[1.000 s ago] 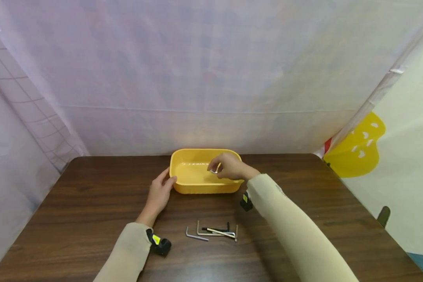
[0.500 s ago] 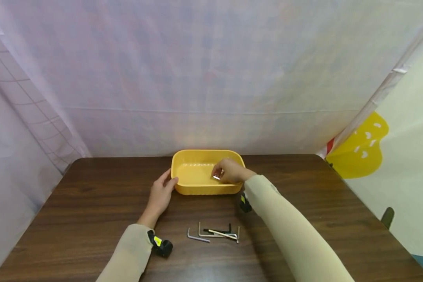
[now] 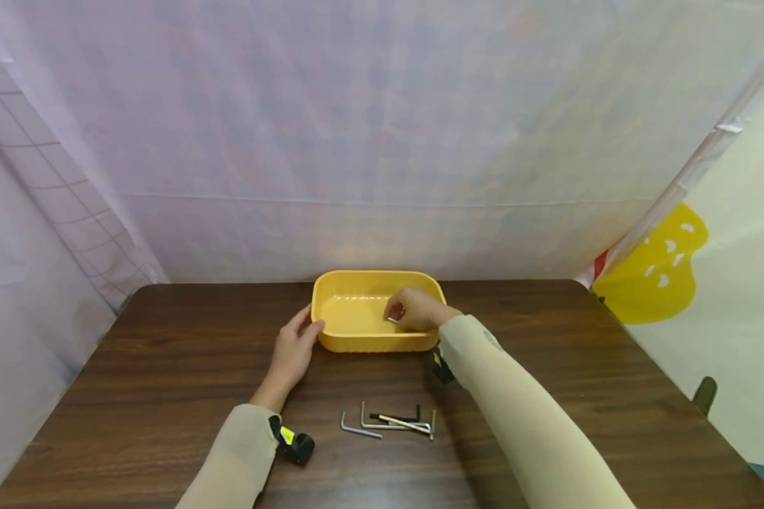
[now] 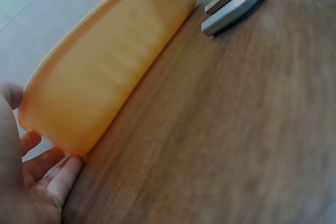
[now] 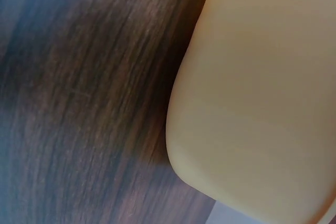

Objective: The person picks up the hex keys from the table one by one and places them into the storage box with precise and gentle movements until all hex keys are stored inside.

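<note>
In the head view a yellow plastic tub (image 3: 375, 343) stands at the back of the table. My left hand (image 3: 291, 351) holds its left end, thumb at the front corner of the rim and fingers along the outer wall. The left wrist view has those fingers (image 4: 44, 162) against the tub's lower corner. My right hand (image 3: 415, 309) reaches down inside the tub on the right, pinching a small silver metal piece (image 3: 392, 320), mostly hidden by the fingers. Only the tub's outer wall (image 5: 252, 98) and the table show in the right wrist view.
Several hex keys lie on the dark wooden table (image 3: 165, 396) in front of the tub. A silver hex key (image 3: 361, 432) sits left of a crossed group with a black hex key (image 3: 402, 418). A pale curtain (image 3: 356, 141) hangs behind the table.
My right hand has lowered into the tub with the small silver piece, which shows less between the fingers. The left hand keeps its place on the tub.
</note>
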A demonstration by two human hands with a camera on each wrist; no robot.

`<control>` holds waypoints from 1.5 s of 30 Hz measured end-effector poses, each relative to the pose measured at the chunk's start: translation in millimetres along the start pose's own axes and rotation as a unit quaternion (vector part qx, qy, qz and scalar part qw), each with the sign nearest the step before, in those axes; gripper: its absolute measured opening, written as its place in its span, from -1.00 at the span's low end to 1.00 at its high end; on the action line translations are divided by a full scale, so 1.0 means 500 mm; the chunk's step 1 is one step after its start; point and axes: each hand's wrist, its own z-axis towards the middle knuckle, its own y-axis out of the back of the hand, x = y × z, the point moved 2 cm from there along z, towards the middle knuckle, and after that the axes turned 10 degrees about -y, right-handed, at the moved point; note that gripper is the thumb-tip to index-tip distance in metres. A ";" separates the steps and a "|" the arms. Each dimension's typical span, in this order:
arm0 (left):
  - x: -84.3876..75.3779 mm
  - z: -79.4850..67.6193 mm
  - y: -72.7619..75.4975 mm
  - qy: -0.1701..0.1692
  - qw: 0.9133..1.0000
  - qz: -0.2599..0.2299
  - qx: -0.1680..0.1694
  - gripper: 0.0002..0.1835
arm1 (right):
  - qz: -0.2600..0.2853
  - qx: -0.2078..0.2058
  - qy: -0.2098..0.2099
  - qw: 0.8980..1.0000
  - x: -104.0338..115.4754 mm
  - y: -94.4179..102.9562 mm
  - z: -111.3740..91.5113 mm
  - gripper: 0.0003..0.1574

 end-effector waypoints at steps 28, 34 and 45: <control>0.003 0.011 0.007 -0.004 1.000 -0.013 0.010 -0.40 | -0.004 -0.120 0.075 0.990 0.043 0.079 -0.111 -0.69; 0.004 0.021 0.012 -0.004 1.000 -0.009 0.010 -0.40 | -0.010 -0.109 0.113 0.988 0.068 0.078 -0.161 -0.69; 0.000 0.027 0.017 0.002 1.000 -0.003 0.023 -0.38 | 0.013 -0.078 0.114 0.990 0.109 0.037 -0.229 -0.74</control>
